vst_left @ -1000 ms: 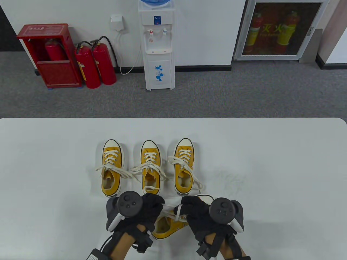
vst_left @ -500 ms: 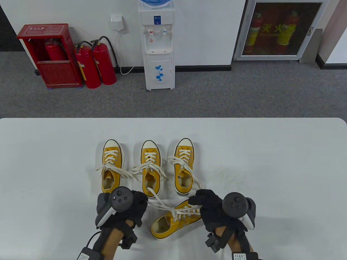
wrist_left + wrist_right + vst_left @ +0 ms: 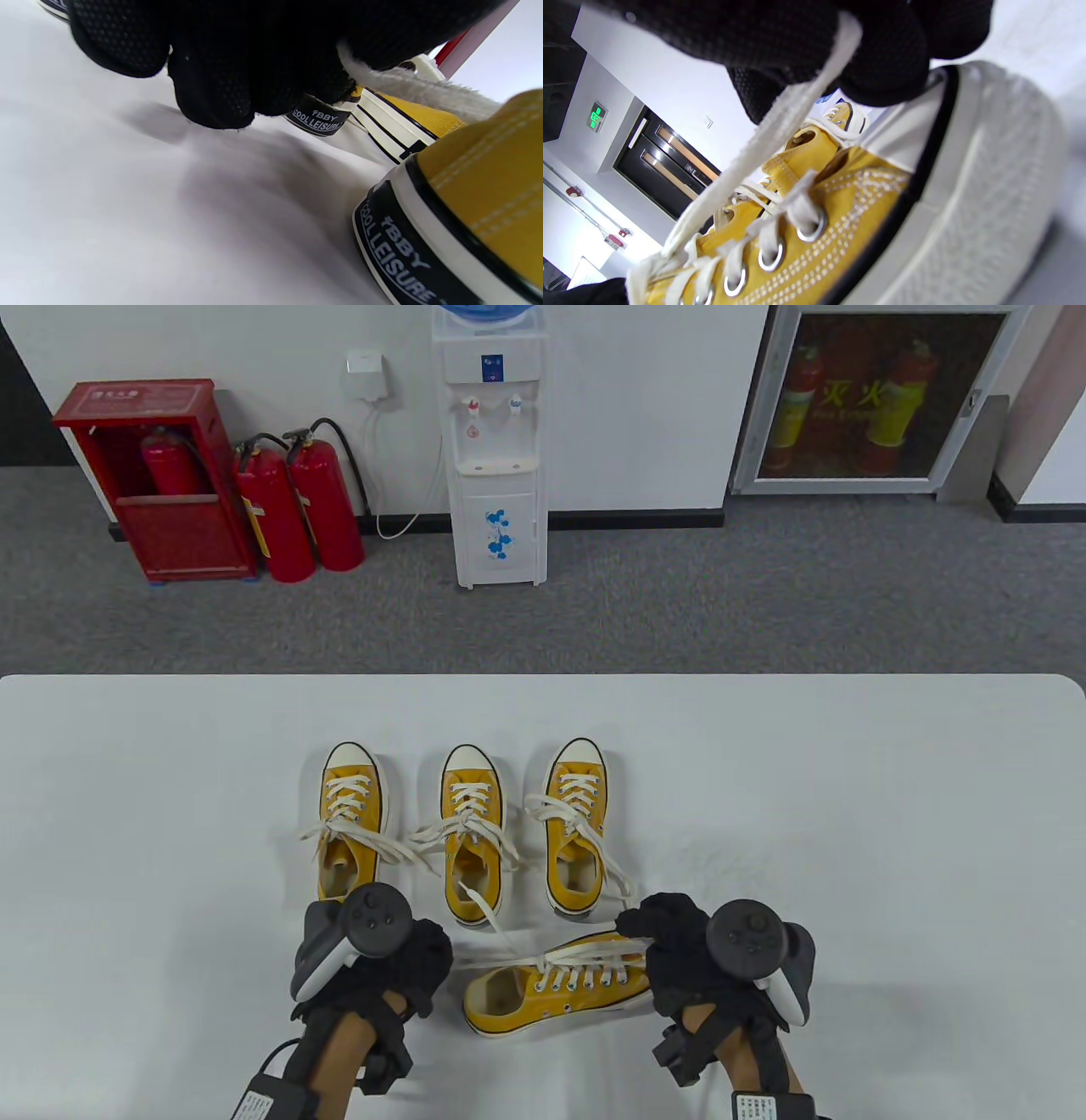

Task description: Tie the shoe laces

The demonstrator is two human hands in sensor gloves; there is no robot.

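yellow shoe (image 3: 551, 997) sideways, laces (image 3: 585, 952) taut

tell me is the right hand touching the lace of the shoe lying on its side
Touching. In the right wrist view the right hand has its gloved fingers pinched round the white lace, which runs taut down to the near shoe.

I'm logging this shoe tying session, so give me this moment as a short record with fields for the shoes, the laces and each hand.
shoes: three yellow shoes in a row; near shoe on its side, toe toward the right hand
laces: near shoe's lace ends pulled apart, no bow yet
left hand: pinches one lace end
right hand: pinches the other lace end
surface: white table
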